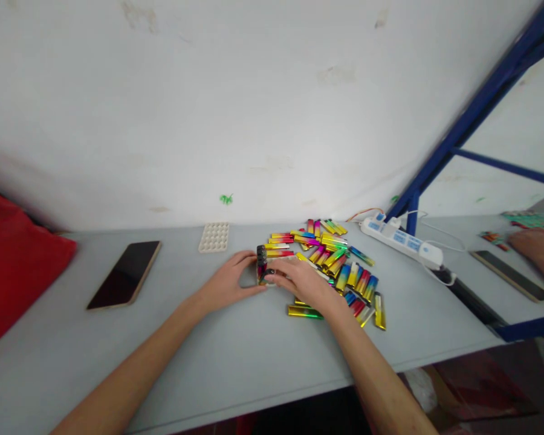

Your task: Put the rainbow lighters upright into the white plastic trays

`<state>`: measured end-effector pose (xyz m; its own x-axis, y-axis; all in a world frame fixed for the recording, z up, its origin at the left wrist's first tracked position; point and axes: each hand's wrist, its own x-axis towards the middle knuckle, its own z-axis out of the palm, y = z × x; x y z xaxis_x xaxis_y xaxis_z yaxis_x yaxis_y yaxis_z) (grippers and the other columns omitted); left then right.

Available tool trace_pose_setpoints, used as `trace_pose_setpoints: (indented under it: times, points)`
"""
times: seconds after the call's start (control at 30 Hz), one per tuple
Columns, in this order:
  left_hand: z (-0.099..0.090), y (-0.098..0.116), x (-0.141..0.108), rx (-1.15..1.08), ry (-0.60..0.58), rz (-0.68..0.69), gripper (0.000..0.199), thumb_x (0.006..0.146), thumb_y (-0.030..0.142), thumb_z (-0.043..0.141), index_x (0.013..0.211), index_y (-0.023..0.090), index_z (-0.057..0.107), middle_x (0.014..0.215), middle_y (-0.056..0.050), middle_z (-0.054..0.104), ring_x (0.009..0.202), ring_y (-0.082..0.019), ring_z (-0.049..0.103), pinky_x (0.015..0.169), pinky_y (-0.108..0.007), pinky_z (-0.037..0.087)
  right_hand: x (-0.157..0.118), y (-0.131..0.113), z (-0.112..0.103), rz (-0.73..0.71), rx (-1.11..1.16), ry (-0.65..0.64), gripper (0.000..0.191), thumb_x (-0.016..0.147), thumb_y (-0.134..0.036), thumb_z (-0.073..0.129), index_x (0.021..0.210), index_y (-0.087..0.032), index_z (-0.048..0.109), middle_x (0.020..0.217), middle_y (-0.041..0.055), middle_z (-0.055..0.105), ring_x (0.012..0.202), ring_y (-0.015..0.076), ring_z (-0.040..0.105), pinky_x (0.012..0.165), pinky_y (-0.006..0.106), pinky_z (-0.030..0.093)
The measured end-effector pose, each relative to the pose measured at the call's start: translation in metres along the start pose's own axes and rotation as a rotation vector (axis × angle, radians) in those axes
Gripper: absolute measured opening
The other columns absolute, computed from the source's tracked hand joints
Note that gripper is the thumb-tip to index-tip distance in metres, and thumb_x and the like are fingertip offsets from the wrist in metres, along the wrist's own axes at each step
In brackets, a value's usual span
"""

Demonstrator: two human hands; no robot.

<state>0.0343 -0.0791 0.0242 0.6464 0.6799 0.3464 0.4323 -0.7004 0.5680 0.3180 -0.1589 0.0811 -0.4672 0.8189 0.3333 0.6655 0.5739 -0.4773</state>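
Several upright lighters with black tops (262, 257) stand in a row in a pale tray (272, 284), between my two hands. My left hand (230, 281) is curved round the tray's left side, thumb and fingers apart, with fingertips at its edge. Over the tray, my right hand (299, 279) has its fingers closed round a lighter (269, 273), whose black top shows by the fingertips. Shiny multicoloured lighters (335, 257) lie in a loose pile beside and beyond my right hand. Part of the tray is hidden under that hand.
An off-white tray with round hollows (214, 237) lies near the wall. A dark phone (126, 275) is at the left, beside red fabric (18, 260). At the right are a white power strip (401, 241), a blue frame (453, 136) and another person's hand (537, 249).
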Motion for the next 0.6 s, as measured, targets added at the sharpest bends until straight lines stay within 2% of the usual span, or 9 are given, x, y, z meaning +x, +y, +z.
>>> trace_pose_setpoints:
  times: [0.07, 0.13, 0.23, 0.33, 0.43, 0.53, 0.6]
  points:
    - [-0.001, -0.001, 0.0, 0.005, -0.005, 0.001, 0.07, 0.106, 0.073, 0.097, 0.158, 0.028, 0.085, 0.175, -0.017, 0.081, 0.163, -0.043, 0.077, 0.145, -0.061, 0.062, 0.003, 0.001, 0.006, 0.036, -0.054, 0.023, 0.03, 0.126, -0.052, 0.085, 0.118, -0.024, 0.092, 0.108, 0.0102, 0.094, 0.101, 0.0273, 0.086, 0.094, 0.035, 0.063]
    - [-0.001, -0.002, 0.0, 0.007, -0.005, -0.001, 0.07, 0.106, 0.072, 0.096, 0.158, 0.028, 0.085, 0.175, -0.017, 0.081, 0.162, -0.043, 0.078, 0.144, -0.062, 0.063, 0.005, 0.001, 0.012, 0.073, -0.062, 0.056, 0.045, 0.121, -0.062, 0.089, 0.097, -0.024, 0.088, 0.093, 0.0082, 0.089, 0.089, 0.0258, 0.081, 0.087, 0.035, 0.059]
    - [0.001, -0.004, -0.001, 0.001, 0.004, -0.008, 0.071, 0.106, 0.074, 0.096, 0.159, 0.028, 0.085, 0.174, -0.017, 0.081, 0.161, -0.044, 0.079, 0.144, -0.061, 0.063, 0.004, 0.001, 0.016, 0.081, 0.021, 0.092, 0.064, 0.123, -0.074, 0.08, 0.082, -0.025, 0.079, 0.082, 0.0047, 0.081, 0.08, 0.0233, 0.074, 0.082, 0.034, 0.054]
    - [0.003, -0.006, -0.001, -0.014, 0.014, -0.013, 0.074, 0.104, 0.077, 0.096, 0.159, 0.028, 0.085, 0.174, -0.017, 0.081, 0.161, -0.044, 0.079, 0.145, -0.063, 0.063, 0.002, 0.007, 0.013, 0.112, 0.048, 0.165, 0.07, 0.134, -0.07, 0.058, 0.082, -0.026, 0.075, 0.077, 0.0034, 0.076, 0.076, 0.023, 0.07, 0.082, 0.035, 0.053]
    - [0.005, -0.008, 0.0, -0.02, 0.025, -0.017, 0.076, 0.102, 0.079, 0.097, 0.157, 0.027, 0.086, 0.174, -0.018, 0.081, 0.162, -0.045, 0.079, 0.145, -0.065, 0.062, -0.001, 0.027, 0.002, 0.21, -0.027, 0.342, 0.059, 0.136, -0.056, 0.052, 0.091, -0.027, 0.077, 0.086, 0.0062, 0.079, 0.084, 0.0262, 0.073, 0.09, 0.038, 0.057]
    - [0.006, -0.01, 0.0, -0.018, 0.028, -0.025, 0.077, 0.101, 0.08, 0.098, 0.156, 0.027, 0.087, 0.175, -0.018, 0.081, 0.161, -0.047, 0.079, 0.144, -0.065, 0.063, 0.001, 0.057, -0.023, 0.355, -0.161, 0.474, 0.037, 0.13, -0.041, 0.057, 0.107, -0.025, 0.081, 0.104, 0.0117, 0.085, 0.102, 0.0318, 0.078, 0.104, 0.043, 0.062]
    - [0.008, -0.01, 0.001, -0.01, 0.03, -0.027, 0.077, 0.101, 0.079, 0.098, 0.156, 0.027, 0.087, 0.174, -0.019, 0.081, 0.16, -0.047, 0.08, 0.144, -0.065, 0.064, 0.007, 0.076, -0.045, 0.491, -0.281, 0.453, 0.028, 0.127, -0.034, 0.06, 0.121, -0.021, 0.084, 0.121, 0.0177, 0.087, 0.123, 0.0363, 0.08, 0.119, 0.048, 0.061]
